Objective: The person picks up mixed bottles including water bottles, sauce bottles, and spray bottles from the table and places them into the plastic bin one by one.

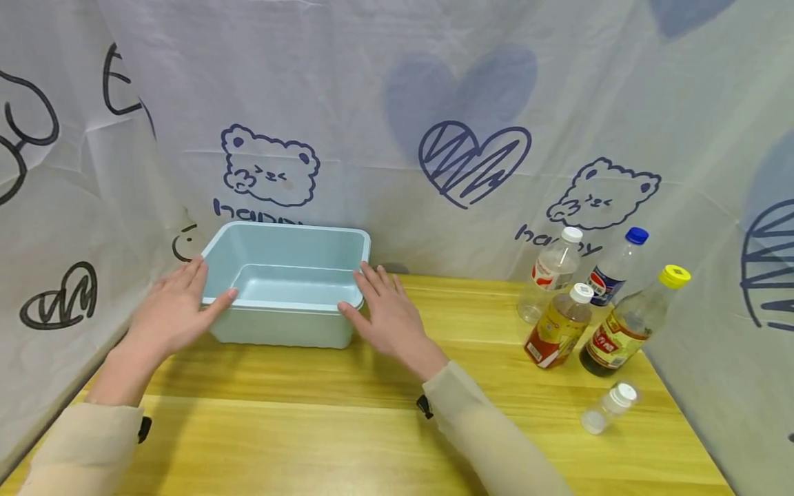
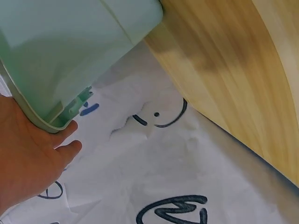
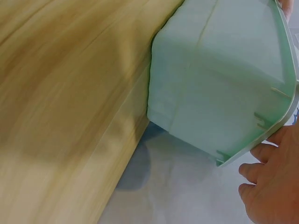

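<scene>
A pale blue-green plastic bin [image 1: 282, 328] stands at the back left of the wooden table, with nothing visible inside. My left hand [image 1: 172, 308] lies along its left rim, fingers extended and thumb near the front corner. On the opposite side, my right hand [image 1: 392, 311] rests at the right rim with fingers spread and straight. In the left wrist view, fingertips [image 2: 70, 147] show just outside the rim of the bin [image 2: 70, 51]. The right wrist view has the other hand [image 3: 275, 177] against the rim's corner, and the bin's outer wall [image 3: 219, 79] beside it.
At the right stand a clear bottle with a white cap [image 1: 548, 279], a blue-capped Pepsi bottle [image 1: 611, 275], a drink bottle with amber contents [image 1: 558, 327], a yellow-capped sauce bottle [image 1: 626, 334] and a small clear bottle [image 1: 608, 408]. A printed white cloth [image 1: 372, 89] hangs behind.
</scene>
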Demonstrator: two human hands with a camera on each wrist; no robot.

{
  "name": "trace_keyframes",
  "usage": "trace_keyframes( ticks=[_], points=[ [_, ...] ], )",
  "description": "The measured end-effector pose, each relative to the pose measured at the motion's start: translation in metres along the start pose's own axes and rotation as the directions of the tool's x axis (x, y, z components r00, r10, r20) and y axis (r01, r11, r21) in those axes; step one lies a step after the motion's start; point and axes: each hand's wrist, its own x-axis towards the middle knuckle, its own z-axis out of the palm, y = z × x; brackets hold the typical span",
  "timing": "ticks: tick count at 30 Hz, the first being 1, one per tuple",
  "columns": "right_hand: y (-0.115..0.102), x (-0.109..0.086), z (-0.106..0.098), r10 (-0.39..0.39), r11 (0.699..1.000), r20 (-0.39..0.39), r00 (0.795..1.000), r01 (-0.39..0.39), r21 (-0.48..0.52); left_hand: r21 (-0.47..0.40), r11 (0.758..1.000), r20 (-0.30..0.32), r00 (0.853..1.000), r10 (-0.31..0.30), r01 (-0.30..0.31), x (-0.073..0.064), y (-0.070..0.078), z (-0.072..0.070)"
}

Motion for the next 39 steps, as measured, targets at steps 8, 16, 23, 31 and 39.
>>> trace_keyframes(
  ticks=[8,16,23,31,39],
  points=[
    [0.011,-0.012,-0.006,0.010,1.000,0.002,1.000,-0.010,0.011,-0.019,1.000,-0.022,1.000,0.021,-0.021,0.003,0.012,0.009],
    [0.027,-0.025,-0.010,0.010,1.000,-0.035,0.999,-0.010,0.021,-0.008,1.000,-0.022,1.000,-0.006,0.006,0.005,0.035,0.017],
    [0.042,-0.039,-0.015,-0.001,0.999,-0.073,0.997,0.004,0.044,-0.006,1.000,-0.032,0.999,-0.015,0.015,0.004,0.057,0.020],
    [0.055,-0.056,-0.021,0.015,0.997,-0.089,0.996,-0.007,0.080,0.002,1.000,-0.034,0.999,-0.006,0.006,0.002,0.079,0.024],
    [0.066,-0.074,-0.029,0.013,0.995,-0.118,0.993,-0.001,0.102,0.028,1.000,-0.052,0.999,0.012,-0.011,-0.002,0.099,0.028]
  ],
)
